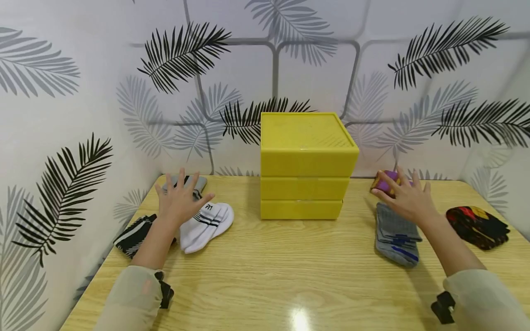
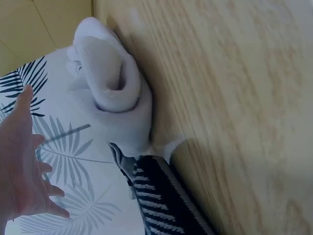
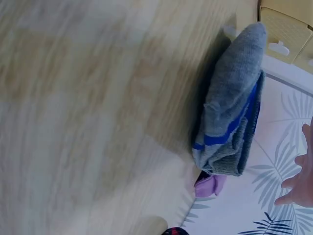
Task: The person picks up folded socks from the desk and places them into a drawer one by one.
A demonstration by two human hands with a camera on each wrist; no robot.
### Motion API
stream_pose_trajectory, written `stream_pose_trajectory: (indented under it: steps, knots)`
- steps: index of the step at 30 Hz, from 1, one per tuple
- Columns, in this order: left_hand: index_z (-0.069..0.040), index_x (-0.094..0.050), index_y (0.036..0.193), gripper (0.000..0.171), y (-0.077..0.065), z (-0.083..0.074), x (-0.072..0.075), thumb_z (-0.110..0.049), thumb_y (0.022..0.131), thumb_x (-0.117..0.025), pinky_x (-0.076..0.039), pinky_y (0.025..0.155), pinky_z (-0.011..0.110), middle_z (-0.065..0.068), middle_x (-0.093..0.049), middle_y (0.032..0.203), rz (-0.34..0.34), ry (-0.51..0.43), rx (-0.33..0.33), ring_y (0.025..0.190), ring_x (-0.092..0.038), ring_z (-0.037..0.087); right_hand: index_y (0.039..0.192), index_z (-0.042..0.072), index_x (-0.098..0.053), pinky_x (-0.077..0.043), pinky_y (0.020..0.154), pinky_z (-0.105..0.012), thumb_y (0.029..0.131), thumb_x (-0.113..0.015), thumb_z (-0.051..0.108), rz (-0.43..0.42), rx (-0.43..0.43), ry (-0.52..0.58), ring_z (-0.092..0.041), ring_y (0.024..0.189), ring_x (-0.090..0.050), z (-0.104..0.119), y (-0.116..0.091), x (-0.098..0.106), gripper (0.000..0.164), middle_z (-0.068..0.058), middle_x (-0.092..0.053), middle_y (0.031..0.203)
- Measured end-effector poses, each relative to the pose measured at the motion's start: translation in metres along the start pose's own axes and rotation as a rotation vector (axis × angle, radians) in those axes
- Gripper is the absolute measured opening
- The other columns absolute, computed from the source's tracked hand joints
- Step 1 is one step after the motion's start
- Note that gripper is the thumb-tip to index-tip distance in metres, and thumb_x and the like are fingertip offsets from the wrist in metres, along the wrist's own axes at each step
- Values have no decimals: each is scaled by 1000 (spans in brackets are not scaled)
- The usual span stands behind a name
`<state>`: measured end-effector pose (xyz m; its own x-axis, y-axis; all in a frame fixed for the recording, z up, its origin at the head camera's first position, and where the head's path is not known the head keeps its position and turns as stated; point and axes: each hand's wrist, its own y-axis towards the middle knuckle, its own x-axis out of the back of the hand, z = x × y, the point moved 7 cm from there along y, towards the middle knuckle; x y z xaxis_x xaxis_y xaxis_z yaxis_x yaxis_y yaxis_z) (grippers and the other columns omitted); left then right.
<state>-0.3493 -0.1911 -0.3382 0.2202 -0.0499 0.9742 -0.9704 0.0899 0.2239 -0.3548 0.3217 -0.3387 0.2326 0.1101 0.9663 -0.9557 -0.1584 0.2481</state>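
Observation:
My left hand (image 1: 180,202) hovers with spread fingers over folded socks on the left. Below and beside it lie white socks (image 1: 213,223) with black stripes, a grey-and-black pair of socks (image 1: 199,185) behind, and black socks (image 1: 138,234) with white stripes. On the other side my right hand (image 1: 407,200) is spread in the air, holding nothing. Under it are grey socks (image 1: 397,241) with blue bands, and partly hidden behind its fingers a purple-and-brown folded pair (image 1: 385,180). Dark socks (image 1: 476,226) with red and yellow patches lie farther right.
A yellow three-tier drawer box (image 1: 304,165) stands at the back middle of the wooden table (image 1: 265,276); a white knob (image 3: 279,48) shows on it in the right wrist view. Leaf-patterned walls (image 1: 240,82) close off the back and sides.

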Motion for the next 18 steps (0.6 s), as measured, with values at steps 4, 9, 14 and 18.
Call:
stream_pose_trajectory:
  steps: [4, 9, 14, 18]
  knots:
    - [-24, -10, 133, 79, 3, -11, 11, -70, 70, -24, 10, 80, 60, 13, 3, 135, -30, -6, -20, 115, 9, 42, 132, 29, -16, 6, 77, -64, 79, -31, 57, -4, 19, -22, -53, 109, -2, 4, 3, 10, 63, -22, -10, 131]
    - [-29, -3, 133, 75, 14, -44, 48, -69, 71, -20, 13, 83, 55, 10, 6, 136, -107, 18, -59, 116, 14, 36, 132, 31, -13, 2, 78, -64, 81, -30, 55, -38, 42, -10, -50, 111, -4, 14, 13, 40, 59, -20, -8, 133]
    - [-30, 1, 132, 72, 19, -96, 93, -69, 72, -13, 12, 87, 50, 5, 8, 136, -180, 63, -140, 116, 18, 28, 132, 31, -11, 3, 81, -62, 84, -26, 51, -62, 100, 42, -46, 113, 3, 41, 28, 81, 55, -14, -1, 135]
    - [-24, -8, 133, 70, 19, -146, 116, -64, 76, -11, 16, 88, 44, 6, -1, 136, -248, 138, -248, 118, 13, 27, 132, 31, -12, 7, 84, -58, 85, -26, 48, -66, 197, 89, -42, 115, 6, 74, 38, 105, 51, -10, -1, 136]
